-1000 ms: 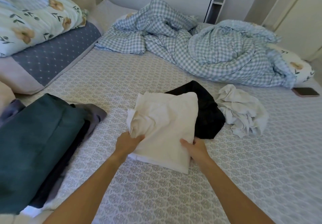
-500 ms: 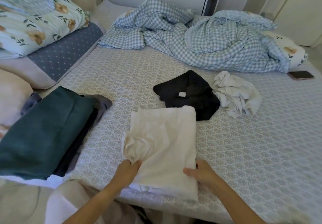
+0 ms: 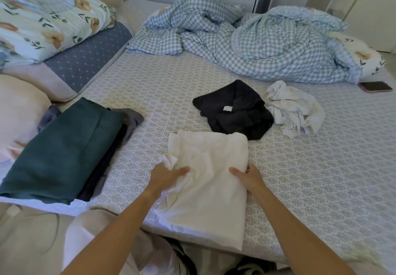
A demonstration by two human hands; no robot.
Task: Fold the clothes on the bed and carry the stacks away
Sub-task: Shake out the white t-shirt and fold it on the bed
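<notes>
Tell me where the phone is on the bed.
In the head view, the phone lies at the far right edge of the bed, just below the checked duvet and right of the crumpled white garment.

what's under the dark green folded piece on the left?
Under the dark green folded garment show edges of a black garment and a grey garment, stacked on the bed. How many more layers lie beneath is covered.

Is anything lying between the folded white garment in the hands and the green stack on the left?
Nothing visible: only bare bedsheet separates the white garment from the green stack.
</notes>
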